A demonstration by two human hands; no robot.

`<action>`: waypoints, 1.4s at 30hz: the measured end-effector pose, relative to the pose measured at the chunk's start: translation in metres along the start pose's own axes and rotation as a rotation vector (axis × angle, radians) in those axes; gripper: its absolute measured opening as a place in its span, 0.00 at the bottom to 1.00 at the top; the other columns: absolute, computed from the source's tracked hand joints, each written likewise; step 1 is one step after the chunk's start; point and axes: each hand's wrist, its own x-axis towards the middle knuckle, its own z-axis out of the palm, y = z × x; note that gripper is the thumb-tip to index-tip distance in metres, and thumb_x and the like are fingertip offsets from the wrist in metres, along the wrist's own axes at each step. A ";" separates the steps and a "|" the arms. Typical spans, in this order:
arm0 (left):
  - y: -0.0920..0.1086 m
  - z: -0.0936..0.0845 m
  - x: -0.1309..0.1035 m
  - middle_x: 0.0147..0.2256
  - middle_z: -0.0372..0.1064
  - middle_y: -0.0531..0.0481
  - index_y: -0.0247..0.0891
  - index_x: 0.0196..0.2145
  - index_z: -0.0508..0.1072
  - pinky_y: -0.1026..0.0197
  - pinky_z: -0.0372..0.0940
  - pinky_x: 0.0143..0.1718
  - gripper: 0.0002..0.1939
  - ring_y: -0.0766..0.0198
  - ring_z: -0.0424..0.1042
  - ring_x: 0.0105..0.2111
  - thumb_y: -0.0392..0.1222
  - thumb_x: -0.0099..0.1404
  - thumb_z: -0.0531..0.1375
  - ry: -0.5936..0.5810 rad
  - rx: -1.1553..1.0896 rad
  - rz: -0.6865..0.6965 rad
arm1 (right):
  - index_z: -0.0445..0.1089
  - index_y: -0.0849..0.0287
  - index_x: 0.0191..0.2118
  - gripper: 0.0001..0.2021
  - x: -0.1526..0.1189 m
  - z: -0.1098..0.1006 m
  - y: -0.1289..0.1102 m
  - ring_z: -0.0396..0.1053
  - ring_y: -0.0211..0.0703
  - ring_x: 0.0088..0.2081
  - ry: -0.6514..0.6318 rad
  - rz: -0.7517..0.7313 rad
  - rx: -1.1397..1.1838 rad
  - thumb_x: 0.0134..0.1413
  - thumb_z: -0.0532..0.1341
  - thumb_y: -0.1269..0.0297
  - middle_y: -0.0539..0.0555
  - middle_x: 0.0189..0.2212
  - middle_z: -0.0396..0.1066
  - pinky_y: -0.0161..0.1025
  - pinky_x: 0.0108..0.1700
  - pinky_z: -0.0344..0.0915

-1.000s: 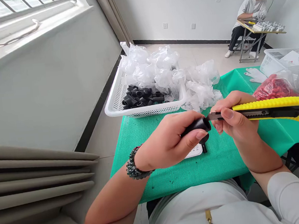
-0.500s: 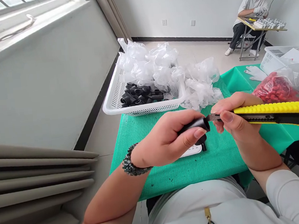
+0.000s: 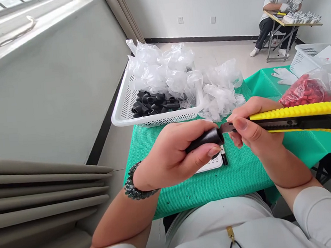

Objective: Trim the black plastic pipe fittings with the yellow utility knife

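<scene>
- The left hand (image 3: 171,154) is closed firmly round a short black plastic pipe fitting (image 3: 206,139), fingers over the top and thumb beneath, so that only the round open end protrudes toward the other hand.
- The right hand (image 3: 251,132) is clamped on the front of a yellow utility knife with a ridged back and black slider channel (image 3: 298,117); thumb and forefinger pinch close behind the short steel blade (image 3: 226,127), which appears intended to steady the tip.
- The blade tip touches the rim of the fitting's open end. Fitting and knife are held in the air above the table, between the two hands, near the person's body.
- The fitting looks smooth, matte and tubular; the knife body is hard plastic with a serrated upper edge.
- Below the hands lies a green mesh-textured table cover (image 3: 239,175) carrying small dark specks, and a small white flat device with printed buttons (image 3: 214,164), partly hidden by the left hand.
- A white perforated plastic basket (image 3: 153,120) stands at the far edge, holding a heap of similar black fittings (image 3: 153,105) and crumpled clear plastic bags (image 3: 163,68).
- A clear bag of red pieces (image 3: 304,92) lies behind the knife.
- A dark beaded bracelet (image 3: 133,188) sits on the left wrist.
</scene>
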 end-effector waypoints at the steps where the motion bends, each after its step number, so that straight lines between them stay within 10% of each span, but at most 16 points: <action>1: 0.000 0.000 0.000 0.25 0.68 0.52 0.39 0.42 0.75 0.62 0.60 0.23 0.18 0.67 0.60 0.21 0.58 0.77 0.58 -0.003 0.012 0.002 | 0.77 0.50 0.33 0.08 0.000 0.000 0.000 0.66 0.38 0.17 0.003 0.006 -0.002 0.62 0.72 0.56 0.45 0.18 0.72 0.37 0.19 0.63; 42: -0.010 0.023 -0.003 0.29 0.77 0.49 0.37 0.46 0.75 0.63 0.72 0.31 0.17 0.64 0.75 0.26 0.54 0.80 0.56 0.355 0.599 0.358 | 0.72 0.54 0.30 0.14 -0.005 0.008 -0.008 0.63 0.33 0.15 0.061 0.118 0.090 0.63 0.71 0.54 0.43 0.16 0.69 0.33 0.17 0.59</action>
